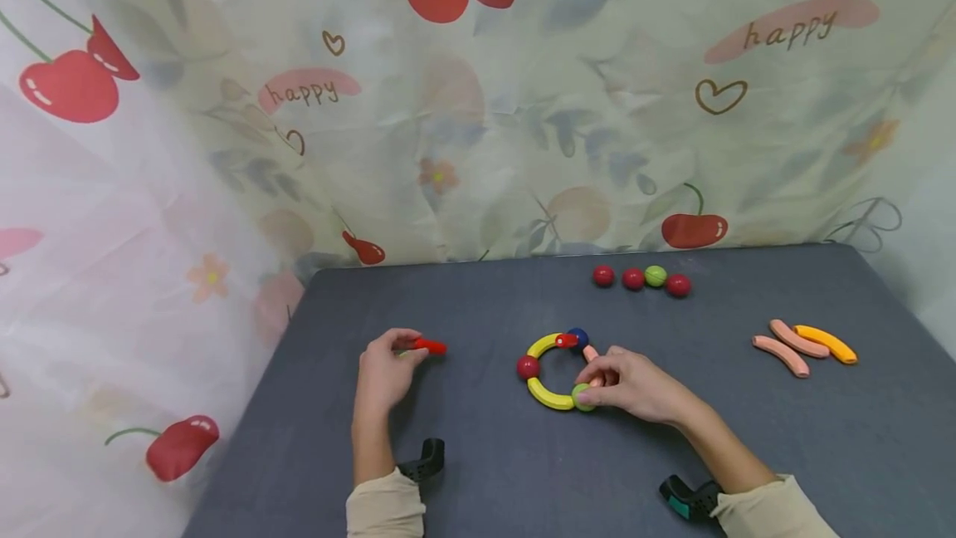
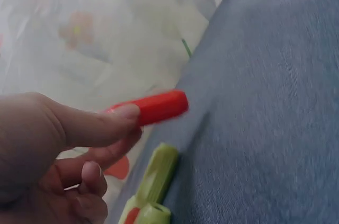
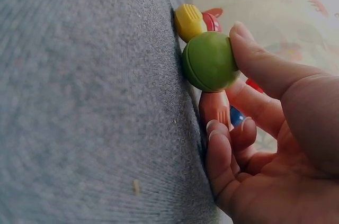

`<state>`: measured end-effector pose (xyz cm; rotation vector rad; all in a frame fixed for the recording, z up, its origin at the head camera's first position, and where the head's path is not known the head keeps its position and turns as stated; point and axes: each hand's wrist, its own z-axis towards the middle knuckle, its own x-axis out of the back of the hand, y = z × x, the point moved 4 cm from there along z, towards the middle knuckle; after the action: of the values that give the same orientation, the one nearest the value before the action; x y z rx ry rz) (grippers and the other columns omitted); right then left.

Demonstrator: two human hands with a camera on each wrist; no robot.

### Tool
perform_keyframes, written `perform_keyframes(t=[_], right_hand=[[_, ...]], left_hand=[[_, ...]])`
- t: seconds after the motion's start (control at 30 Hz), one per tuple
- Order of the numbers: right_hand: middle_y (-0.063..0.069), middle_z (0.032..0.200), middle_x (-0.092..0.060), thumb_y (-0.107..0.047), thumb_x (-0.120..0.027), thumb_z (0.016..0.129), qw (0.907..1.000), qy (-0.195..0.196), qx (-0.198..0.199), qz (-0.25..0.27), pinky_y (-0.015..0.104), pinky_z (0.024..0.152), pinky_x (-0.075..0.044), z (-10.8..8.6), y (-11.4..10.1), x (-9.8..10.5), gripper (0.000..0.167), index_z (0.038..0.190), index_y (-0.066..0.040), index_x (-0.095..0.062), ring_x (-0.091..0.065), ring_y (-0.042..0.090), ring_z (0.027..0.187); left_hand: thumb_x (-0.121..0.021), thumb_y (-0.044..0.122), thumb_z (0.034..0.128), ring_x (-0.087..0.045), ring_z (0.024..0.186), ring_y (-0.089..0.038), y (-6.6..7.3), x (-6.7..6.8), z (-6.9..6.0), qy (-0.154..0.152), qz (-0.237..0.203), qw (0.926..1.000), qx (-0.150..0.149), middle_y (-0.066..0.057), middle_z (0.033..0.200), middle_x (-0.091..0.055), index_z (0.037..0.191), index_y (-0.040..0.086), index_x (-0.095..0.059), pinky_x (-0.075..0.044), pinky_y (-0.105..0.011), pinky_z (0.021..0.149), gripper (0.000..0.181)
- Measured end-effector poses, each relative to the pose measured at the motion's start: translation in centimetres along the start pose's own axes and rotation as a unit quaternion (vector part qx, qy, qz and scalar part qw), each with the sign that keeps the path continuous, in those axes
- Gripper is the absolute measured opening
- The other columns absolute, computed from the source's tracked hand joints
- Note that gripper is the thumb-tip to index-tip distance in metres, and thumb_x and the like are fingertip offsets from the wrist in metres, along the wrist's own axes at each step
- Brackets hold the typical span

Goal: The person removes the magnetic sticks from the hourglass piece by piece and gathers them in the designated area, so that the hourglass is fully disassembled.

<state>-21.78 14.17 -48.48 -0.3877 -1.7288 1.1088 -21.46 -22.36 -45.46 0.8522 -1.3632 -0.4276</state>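
Note:
My left hand [image 1: 384, 372] pinches a short red stick [image 2: 161, 106] between thumb and forefinger, raised above the table. Below it in the left wrist view lie green sticks [image 2: 158, 171], largely hidden in the head view. My right hand [image 1: 635, 384] holds a green ball [image 3: 211, 61], thumb against it, with other fingers curled by a pink curved stick [image 3: 214, 107] that meets the ball. Both belong to a ring on the table, together with yellow curved sticks [image 1: 549, 398], a red ball [image 1: 528, 367], a blue ball [image 1: 578, 336] and a red piece [image 1: 567, 340].
Toward the back edge of the dark table [image 1: 478, 471] sit several balls, red [image 1: 602, 276] and green [image 1: 655, 276]. Pink curved sticks [image 1: 781, 355] and an orange one [image 1: 826, 344] lie at the right. A printed curtain [image 1: 478, 123] rises behind the table.

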Motion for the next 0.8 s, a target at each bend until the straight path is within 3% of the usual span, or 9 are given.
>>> perform_keyframes(t=[0.27,0.4,0.5,0.63,0.8], right_hand=[[-0.001,0.087,-0.060,-0.040,-0.081,0.086,0.9999,0.001,-0.010,-0.003,0.024,0.065,-0.042,-0.2,0.3,0.1,0.022,0.100,-0.022,-0.079,-0.048,0.012,0.077],[-0.001,0.086,-0.060,-0.040,-0.081,0.086,0.9999,0.003,-0.009,-0.005,0.024,0.065,-0.041,-0.2,0.3,0.2,0.022,0.099,-0.023,-0.079,-0.048,0.012,0.077],[-0.001,0.086,-0.060,-0.040,-0.081,0.086,0.9999,0.004,-0.010,-0.002,0.024,0.065,-0.041,-0.2,0.3,0.2,0.022,0.099,-0.022,-0.079,-0.047,0.013,0.076],[-0.001,0.086,-0.060,-0.041,-0.080,0.087,1.0000,0.004,-0.006,-0.001,0.024,0.065,-0.041,-0.2,0.3,0.1,0.022,0.100,-0.023,-0.079,-0.047,0.013,0.076],[-0.001,0.086,-0.060,-0.041,-0.080,0.087,1.0000,0.004,0.003,-0.004,0.025,0.064,-0.041,-0.1,0.3,0.0,0.021,0.099,-0.024,-0.079,-0.047,0.013,0.075]], left_hand=[[-0.076,0.021,0.0927,-0.065,0.105,-0.025,-0.3,-0.2,-0.2,-0.031,0.016,0.9993,0.015,-0.008,0.118,-0.073,0.120,0.012,-0.072,-0.052,-0.046,0.091,0.029],[-0.075,0.024,0.0937,-0.064,0.100,-0.024,1.2,-0.4,-0.4,-0.037,0.000,0.9993,-0.005,-0.007,0.122,-0.072,0.122,0.013,-0.071,-0.054,-0.040,0.085,0.031],[-0.075,0.025,0.0938,-0.061,0.090,-0.020,3.3,-0.9,-1.0,-0.046,-0.023,0.9979,-0.040,-0.004,0.121,-0.072,0.122,0.015,-0.071,-0.052,-0.032,0.073,0.030],[-0.076,0.024,0.0935,-0.061,0.090,-0.018,6.7,-3.0,-2.3,-0.069,-0.053,0.9909,-0.103,0.000,0.117,-0.072,0.118,0.022,-0.072,-0.053,-0.029,0.071,0.025],[-0.077,0.028,0.0926,-0.062,0.095,-0.016,10.3,-7.8,-3.8,-0.125,-0.059,0.9761,-0.168,0.003,0.116,-0.071,0.116,0.025,-0.071,-0.055,-0.027,0.071,0.025]])
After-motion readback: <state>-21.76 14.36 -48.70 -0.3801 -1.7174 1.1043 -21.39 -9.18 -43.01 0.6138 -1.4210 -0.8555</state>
